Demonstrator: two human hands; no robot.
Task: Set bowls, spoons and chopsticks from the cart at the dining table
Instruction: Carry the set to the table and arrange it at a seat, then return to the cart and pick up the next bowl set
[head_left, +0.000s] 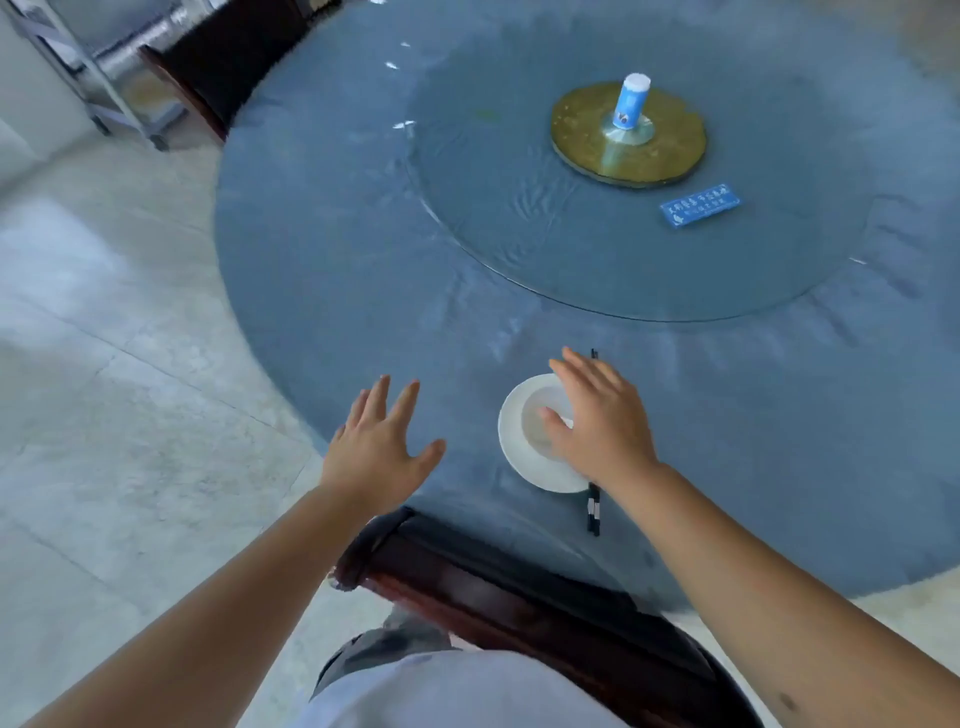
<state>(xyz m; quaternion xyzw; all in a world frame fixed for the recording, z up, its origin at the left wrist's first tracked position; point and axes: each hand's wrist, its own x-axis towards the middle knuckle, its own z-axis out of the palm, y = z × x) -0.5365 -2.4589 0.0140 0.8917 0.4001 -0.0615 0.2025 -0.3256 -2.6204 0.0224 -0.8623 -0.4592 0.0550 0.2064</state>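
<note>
A white bowl (524, 431) sits near the front edge of the round blue dining table (337, 291). A pair of black chopsticks (593, 512) lies just right of the bowl, mostly hidden under my right hand. My right hand (597, 421) hovers over the bowl's right half with fingers spread, holding nothing. My left hand (379, 447) is open, palm down, above the table edge left of the bowl. No spoon shows; my right hand may hide part of the bowl's inside.
A glass turntable (519, 218) covers the table's middle, with a gold disc (582, 135), a blue-white canister (631, 101) and a blue sign (698, 205). A dark wooden chair back (498, 577) stands between me and the table. A metal cart frame (104, 93) is far left.
</note>
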